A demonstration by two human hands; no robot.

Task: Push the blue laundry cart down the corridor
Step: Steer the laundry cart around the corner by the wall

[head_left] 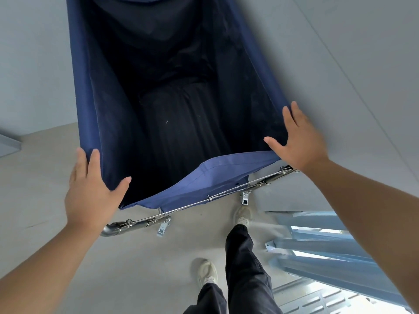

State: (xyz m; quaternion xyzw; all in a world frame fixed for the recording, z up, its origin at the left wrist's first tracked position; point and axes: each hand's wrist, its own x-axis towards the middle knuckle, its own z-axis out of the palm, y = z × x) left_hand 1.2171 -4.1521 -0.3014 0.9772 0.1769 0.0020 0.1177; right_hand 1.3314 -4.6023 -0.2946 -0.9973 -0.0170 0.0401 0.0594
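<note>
The blue laundry cart (90, 105) fills the upper middle of the head view: a deep blue fabric bag hung on a metal tube frame (136, 224), dark inside. My left hand (90, 191) lies flat on the near left corner of the bag's rim, fingers forward and thumb over the inner edge. My right hand (297, 143) rests spread on the near right corner, thumb pointing inward. Neither hand wraps the rim. The near fabric edge sags below the frame bar between my hands.
A grey wall (340, 64) runs close along the cart's right side, another grey wall (34, 64) on the left. My legs and pale shoes (243, 215) stand on the grey floor behind the cart. A light blue metal railing (317, 241) is at the lower right.
</note>
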